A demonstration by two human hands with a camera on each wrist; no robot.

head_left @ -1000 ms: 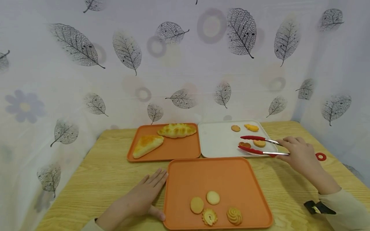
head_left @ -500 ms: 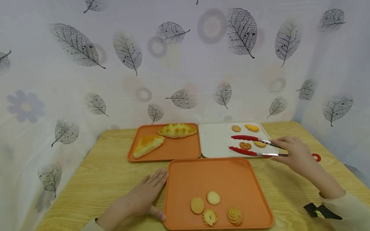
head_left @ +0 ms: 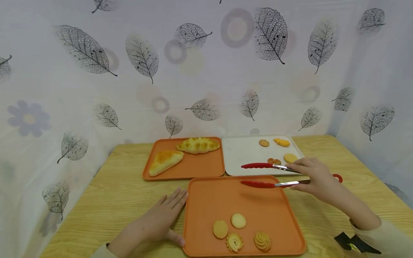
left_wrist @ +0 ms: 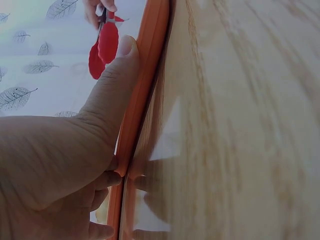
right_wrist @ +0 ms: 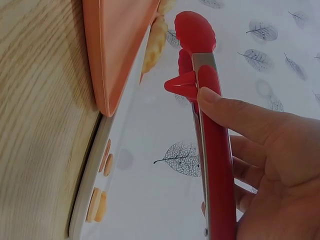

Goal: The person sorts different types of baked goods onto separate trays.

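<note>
My right hand (head_left: 321, 182) holds red-and-silver tongs (head_left: 258, 166) by their arms, thumb on one side and fingers on the other. Their two red tips point left above the far edge of the front orange tray (head_left: 222, 195), spread apart with nothing between them. In the right wrist view the tongs (right_wrist: 215, 150) stand clear of the trays. On the front tray lie two plain round cookies (head_left: 220, 229), a scalloped cookie (head_left: 234, 243) and a swirl cookie (head_left: 262, 241). My left hand (head_left: 158, 220) rests with straight fingers against that tray's left edge, thumb touching the rim.
A white tray (head_left: 238, 154) behind holds a heart-shaped pretzel cookie (head_left: 274, 161), a round yellow cookie (head_left: 290, 158), a small brown cookie (head_left: 264, 143) and an orange-yellow piece (head_left: 281, 142). Beside it, another orange tray (head_left: 196, 168) carries a triangular bread (head_left: 165, 162) and a long ridged bread (head_left: 198, 146).
My right hand has moved left and nearer with the tongs, from over the white tray to the front tray's far edge. The pretzel cookie shows more openly. My left hand stays put.
</note>
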